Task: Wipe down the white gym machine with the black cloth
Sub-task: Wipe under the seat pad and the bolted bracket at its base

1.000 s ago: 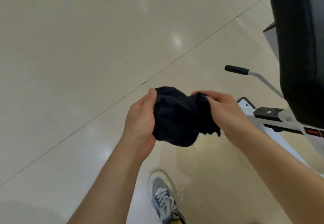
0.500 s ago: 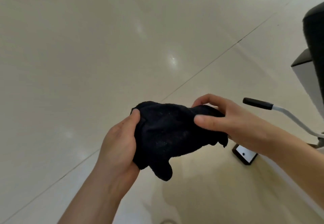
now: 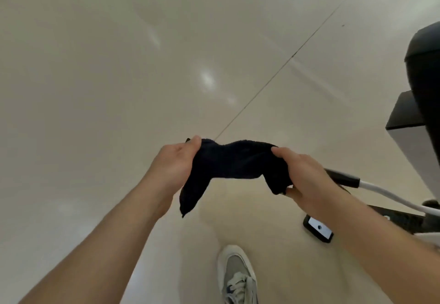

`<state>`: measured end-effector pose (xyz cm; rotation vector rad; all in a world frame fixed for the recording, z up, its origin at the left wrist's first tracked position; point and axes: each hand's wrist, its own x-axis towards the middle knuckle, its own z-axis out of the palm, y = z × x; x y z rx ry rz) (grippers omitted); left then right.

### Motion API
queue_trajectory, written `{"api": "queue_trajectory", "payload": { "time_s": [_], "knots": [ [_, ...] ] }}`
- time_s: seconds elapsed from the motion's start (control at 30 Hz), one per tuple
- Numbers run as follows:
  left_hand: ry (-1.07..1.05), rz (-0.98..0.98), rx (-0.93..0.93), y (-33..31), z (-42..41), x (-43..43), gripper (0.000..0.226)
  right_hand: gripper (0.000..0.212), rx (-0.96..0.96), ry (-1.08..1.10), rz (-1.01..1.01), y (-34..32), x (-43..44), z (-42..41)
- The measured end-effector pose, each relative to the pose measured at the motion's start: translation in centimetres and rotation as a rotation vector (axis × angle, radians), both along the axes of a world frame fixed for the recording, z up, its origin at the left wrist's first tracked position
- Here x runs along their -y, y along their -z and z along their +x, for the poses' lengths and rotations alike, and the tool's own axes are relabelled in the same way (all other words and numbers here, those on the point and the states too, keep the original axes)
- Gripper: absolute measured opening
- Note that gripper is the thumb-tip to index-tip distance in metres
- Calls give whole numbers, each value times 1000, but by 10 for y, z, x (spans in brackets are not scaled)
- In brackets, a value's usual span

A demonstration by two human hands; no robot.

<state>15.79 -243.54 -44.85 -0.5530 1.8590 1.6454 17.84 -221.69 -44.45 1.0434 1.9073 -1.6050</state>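
Two hands: one black cloth (image 3: 235,161) is held between them, in the air above the floor (image 3: 119,65), near the middle of the view
Grip, left: the cloth's left end is pinched by the left hand (image 3: 175,163) between thumb and curled fingers, and a loose tail is left hanging below it
Grip, right: the right end is clasped by the right hand (image 3: 307,182), with the thumb laid on top and the fingers curled underneath
Cloth, place: it is stretched from hand to hand, apart from the machine and touching no part of it
Machine: only an edge of the white gym machine (image 3: 385,193) is seen at the right, namely a white bar, a black handle grip (image 3: 342,177) partly hidden by the right hand, a black pad (image 3: 426,65) at the far right and a capped frame end (image 3: 317,228) on the floor
Handling, judged: the cloth is taken to be light, soft and limp; nothing in it can be broken, but it will sag and bunch unless it is folded
Hold, judged: it is best gathered into one palm, so that a flat face can be pressed on the frame
Frame, judged: stiff, smooth paint is expected, over which the cloth should slide easily
Count: two hands, one cloth, one machine, one handle grip, one pad, one shoe (image 3: 238,277)
Progress, judged: wiping is not yet begun
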Motion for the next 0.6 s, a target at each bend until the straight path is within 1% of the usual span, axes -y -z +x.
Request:
{"api": "queue_trajectory", "payload": {
  "time_s": [0.07, 0.1, 0.13, 0.23, 0.33, 0.47, 0.53, 0.6],
  "knots": [
    [110, 40, -8, 10, -33, -25, 29, 21, 27, 181, -132, 10, 2, -5],
    [197, 57, -3, 12, -45, -40, 23, 20, 44, 264, -212, 14, 3, -6],
    [302, 72, -3, 13, -55, -56, 21, 21, 56, 313, -275, 20, 4, -6],
    [623, 113, 37, 9, -87, -102, 25, 29, 19, 378, -397, 39, 4, -11],
    [870, 156, 109, 14, -118, -135, 23, 31, -15, 420, -446, 53, 0, -22],
    [1199, 199, 188, 43, -154, -163, 27, 32, 36, 436, -446, 67, -20, -27],
    [1305, 193, 143, 55, -167, -173, 27, 32, 75, 425, -443, 75, -30, -27],
    [1380, 182, 71, 63, -176, -184, 22, 30, 113, 421, -413, 75, -36, -25]
  ]
}}
